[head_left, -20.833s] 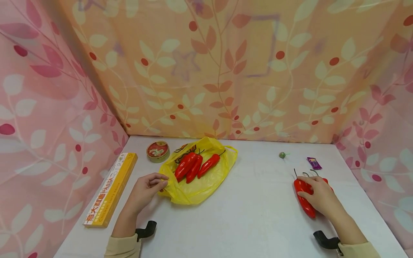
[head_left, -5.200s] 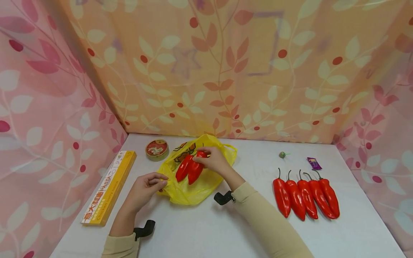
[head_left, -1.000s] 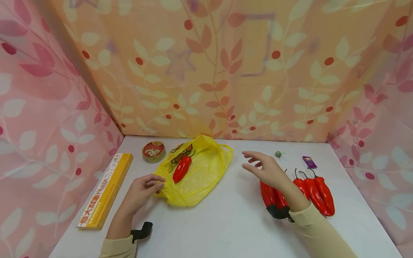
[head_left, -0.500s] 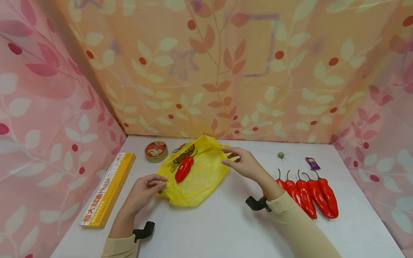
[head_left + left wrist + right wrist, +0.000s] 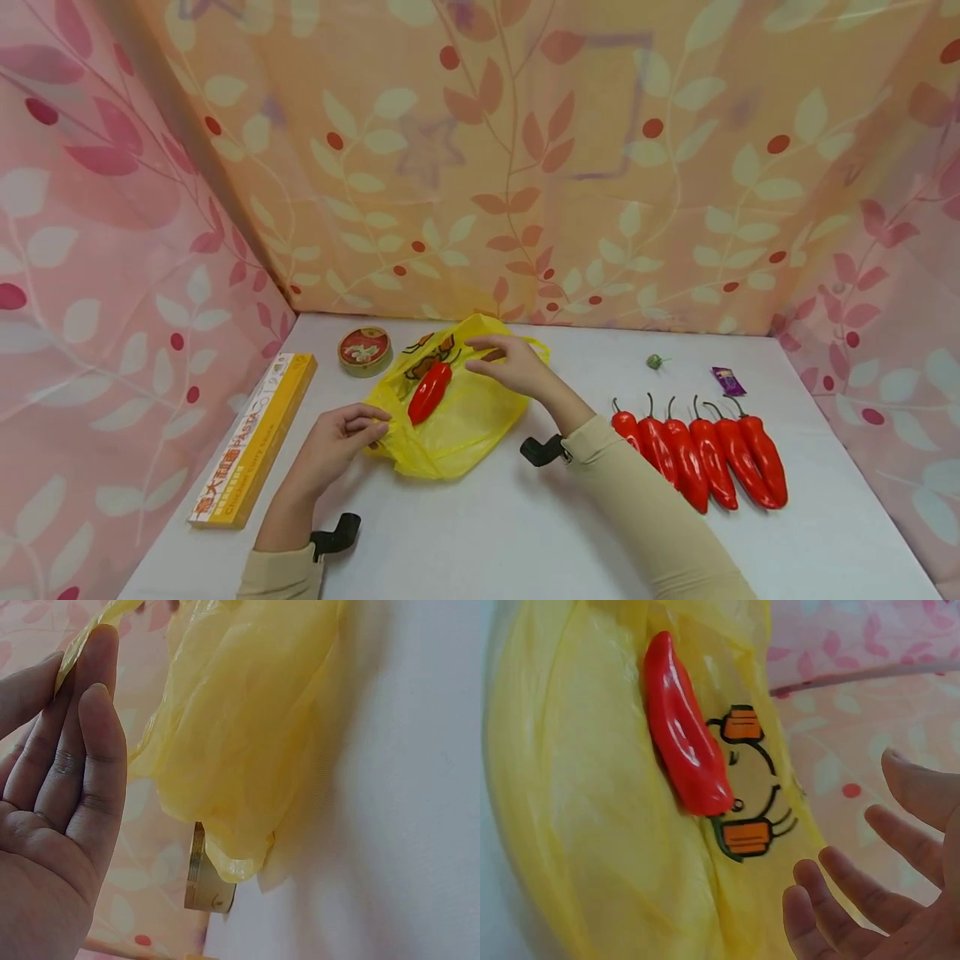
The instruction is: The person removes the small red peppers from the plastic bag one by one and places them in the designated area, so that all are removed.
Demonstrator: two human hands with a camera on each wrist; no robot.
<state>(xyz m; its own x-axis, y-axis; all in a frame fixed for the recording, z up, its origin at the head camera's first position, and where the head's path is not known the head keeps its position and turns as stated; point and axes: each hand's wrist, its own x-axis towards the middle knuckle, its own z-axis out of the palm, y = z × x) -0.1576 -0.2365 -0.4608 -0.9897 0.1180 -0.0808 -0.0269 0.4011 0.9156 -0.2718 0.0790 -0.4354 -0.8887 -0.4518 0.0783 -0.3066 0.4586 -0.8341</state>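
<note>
A single red chili pepper (image 5: 430, 394) with a dark green stem lies in the yellow plastic bag (image 5: 480, 433), whose mouth is spread wide. My left hand (image 5: 330, 442) pinches the bag's left edge between thumb and fingers; the left wrist view shows the thin film (image 5: 79, 652) in that pinch. Over the bag's right part hovers my right hand (image 5: 513, 365), fingers extended, holding nothing. In the right wrist view its fingers stand apart from the pepper (image 5: 682, 742). Several more red chili peppers (image 5: 714, 467) lie side by side at the right, partly covered by my right sleeve.
A yellow pasta box (image 5: 258, 442) lies along the table's left side. Behind the bag's left edge stands a round tin (image 5: 365, 350). A small green round item (image 5: 655, 362) and a purple wrapped sweet (image 5: 728, 381) lie beyond the pepper row. Patterned cloth walls (image 5: 480, 183) enclose the table.
Over the last second my right hand has moved left from near the pepper row to above the bag. Earlier the bag held more peppers and the row fewer. My left hand keeps its pinch.
</note>
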